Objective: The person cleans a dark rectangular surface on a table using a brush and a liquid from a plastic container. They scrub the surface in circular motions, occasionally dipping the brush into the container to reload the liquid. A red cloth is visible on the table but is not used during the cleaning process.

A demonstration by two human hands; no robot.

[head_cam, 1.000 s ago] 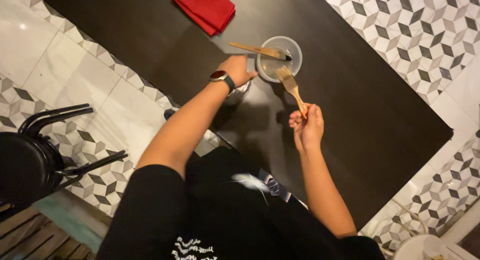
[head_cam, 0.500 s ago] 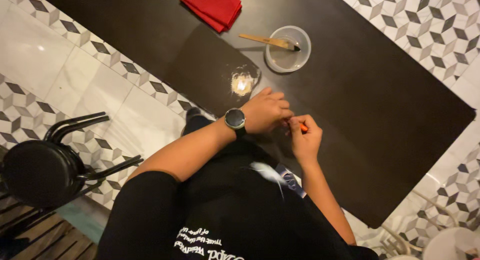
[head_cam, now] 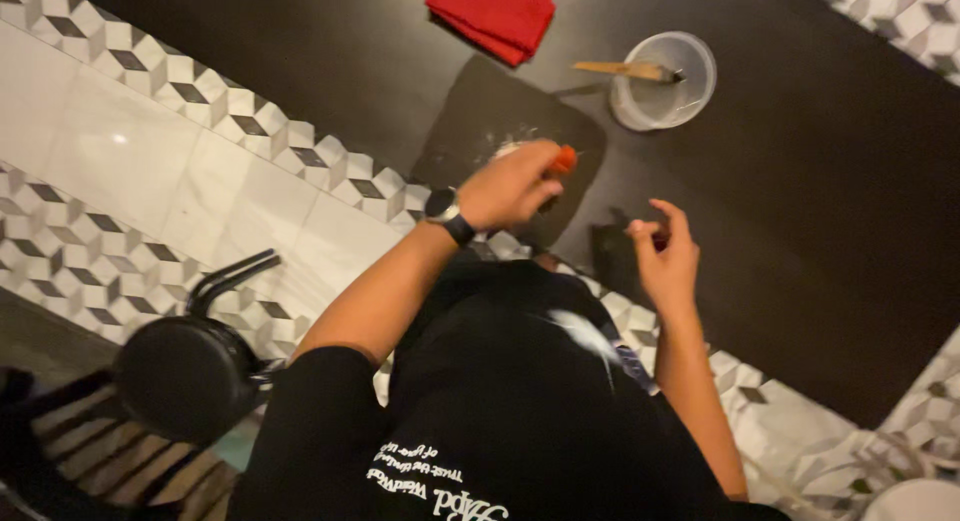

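Since half a second ago: both hands have parted; the left one has swung out over the dark mat, the right has drawn back toward the body.
Left hand point(head_cam: 512, 186): fingers curled closed around a small orange piece point(head_cam: 565, 160), wristwatch point(head_cam: 447, 212) on the wrist.
Orange piece: short, rounded, bright orange, only its tip showing past the fingertips; blurred, so its kind is unclear.
Where: above the black mat point(head_cam: 470, 121) on the dark worktop point(head_cam: 800, 181), near a whitish smear.
Right hand point(head_cam: 665, 246): fingers pinched narrow on something tiny and reddish; too small to tell.
Nearby: clear cup point(head_cam: 665, 81) with a wooden brush point(head_cam: 630, 71) across it, folded red cloth point(head_cam: 492, 16), black stool point(head_cam: 185, 371).
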